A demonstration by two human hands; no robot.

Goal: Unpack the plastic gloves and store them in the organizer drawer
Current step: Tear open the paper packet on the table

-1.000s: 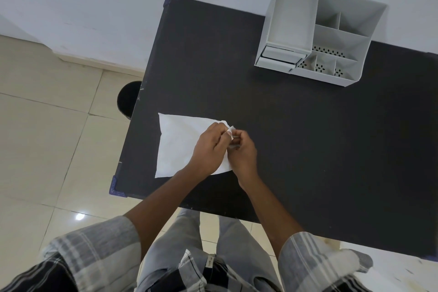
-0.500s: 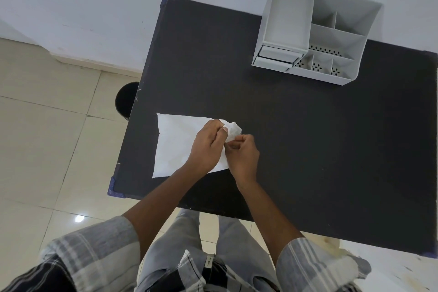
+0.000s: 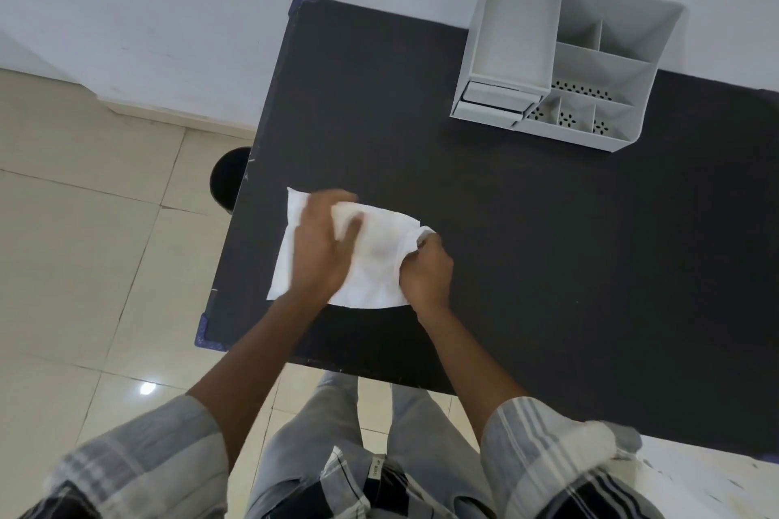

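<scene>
White glove packet (image 3: 375,265); black table (image 3: 527,244); grey organizer (image 3: 518,34); plaid sleeves (image 3: 139,464).

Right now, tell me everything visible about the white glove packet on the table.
The white glove packet is a flat, roughly rectangular pouch of thin, crinkled, slightly translucent plastic. It lies on the black table near its front left corner, far from the grey organizer. The left hand presses flat across its middle, blurred with motion. The right hand pinches its bunched right end, which lifts off the surface. Contents cannot be made out.
</scene>
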